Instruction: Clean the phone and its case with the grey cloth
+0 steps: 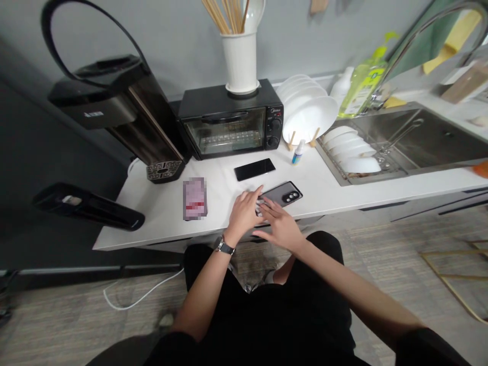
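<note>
A grey smartphone (275, 193) with a black edge lies on the counter, its camera side up. My left hand (243, 212) is at its left end, fingers and thumb closed about the edges. Over the lower left part of the same phone reach the fingers of my right hand (280, 224), stretched out and touching it, thumb held apart. The phone's left end is partly hidden by both hands. Just behind it lies a black smartphone (254, 169), screen up. A small spray bottle (298, 152) stands to the right of that.
A blurred-out pinkish item (195, 199) lies to the left on the white counter (224, 185). Behind are a drinks machine (125, 112), a toaster oven (229, 132) and white plates (310, 119). The sink (430, 137) holds bowls. A black cylinder (91, 206) is at far left.
</note>
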A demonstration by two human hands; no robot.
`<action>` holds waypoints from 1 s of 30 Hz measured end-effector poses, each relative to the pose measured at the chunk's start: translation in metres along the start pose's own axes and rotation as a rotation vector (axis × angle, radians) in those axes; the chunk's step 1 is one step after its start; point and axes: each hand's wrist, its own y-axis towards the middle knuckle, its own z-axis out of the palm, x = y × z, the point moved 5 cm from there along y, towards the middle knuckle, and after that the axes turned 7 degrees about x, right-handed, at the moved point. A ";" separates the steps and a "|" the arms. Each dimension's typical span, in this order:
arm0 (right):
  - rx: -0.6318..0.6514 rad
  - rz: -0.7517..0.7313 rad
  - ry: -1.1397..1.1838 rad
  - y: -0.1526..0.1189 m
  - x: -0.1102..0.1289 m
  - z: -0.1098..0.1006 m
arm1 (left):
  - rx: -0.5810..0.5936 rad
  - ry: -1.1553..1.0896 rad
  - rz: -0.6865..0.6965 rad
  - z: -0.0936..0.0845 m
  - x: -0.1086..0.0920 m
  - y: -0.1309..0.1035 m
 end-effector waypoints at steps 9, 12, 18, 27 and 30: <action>0.014 0.029 -0.030 -0.010 -0.017 -0.005 | -0.017 -0.004 0.003 0.000 0.000 0.000; -0.096 0.219 -0.087 -0.013 -0.028 -0.012 | -0.037 -0.004 0.005 -0.001 0.000 0.000; -0.001 0.034 -0.004 -0.012 -0.019 -0.004 | -0.028 0.010 0.007 -0.001 0.000 0.000; -0.041 0.073 -0.034 -0.009 -0.017 -0.005 | -0.042 0.013 0.025 0.000 -0.001 -0.001; -0.119 0.186 -0.067 -0.008 -0.023 -0.009 | -0.050 0.008 0.027 -0.001 0.000 -0.001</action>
